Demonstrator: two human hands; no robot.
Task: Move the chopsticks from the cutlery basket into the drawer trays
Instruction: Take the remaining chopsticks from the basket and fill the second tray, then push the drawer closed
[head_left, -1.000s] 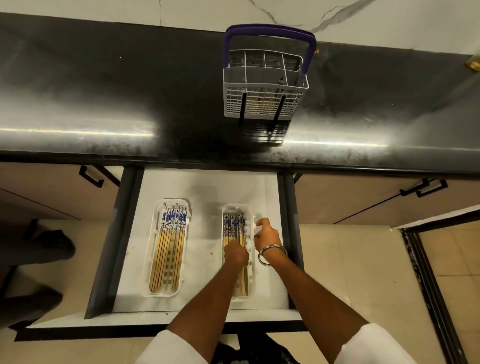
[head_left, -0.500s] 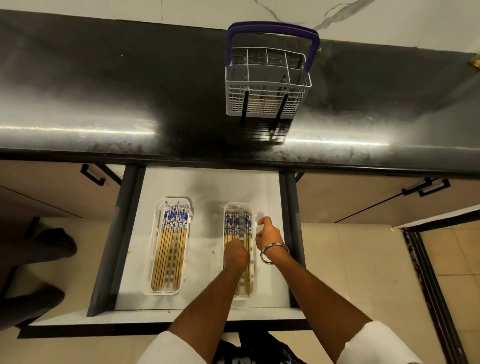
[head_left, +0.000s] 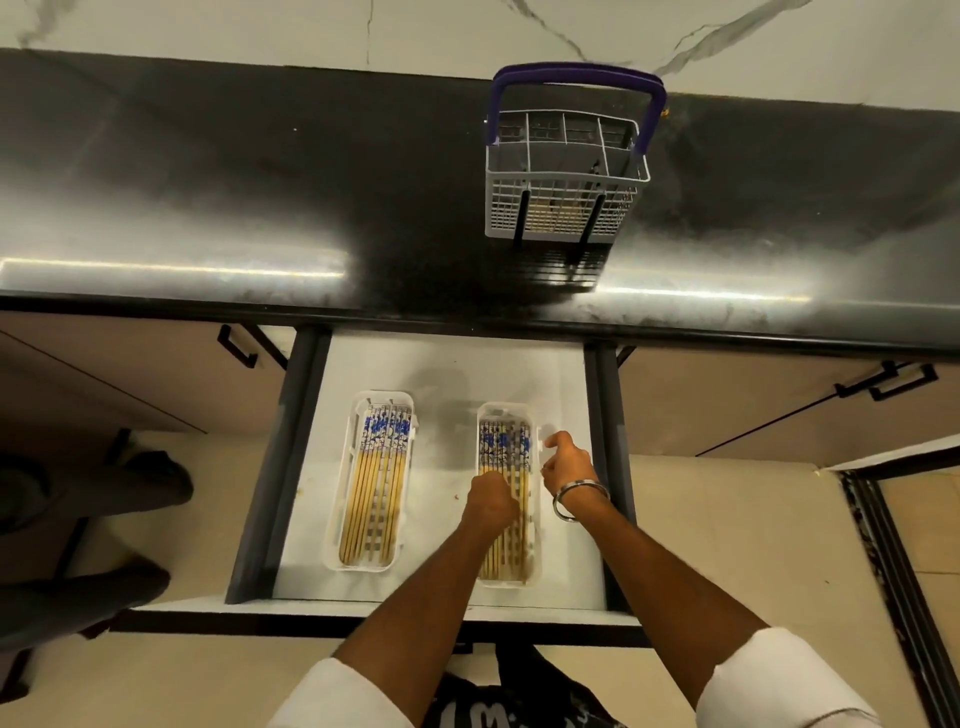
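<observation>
Chopsticks (head_left: 505, 467) half-hidden under my left hand (head_left: 491, 503); its fingers' hold I can't tell; right hand (head_left: 565, 464) loosely curled, empty.

No legible text, labels or numbers anywhere.

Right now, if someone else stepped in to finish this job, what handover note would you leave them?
Left hand: fingers curled, down on the chopsticks in the right tray; an actual grip cannot be made out.
Right hand: at that tray's right rim, fingers loosely curled, holding nothing visible.
Done: left tray and right tray in the open drawer both hold rows of chopsticks.
Left: the cutlery basket on the counter appears to have light sticks behind its front mesh; check and empty it.
</observation>
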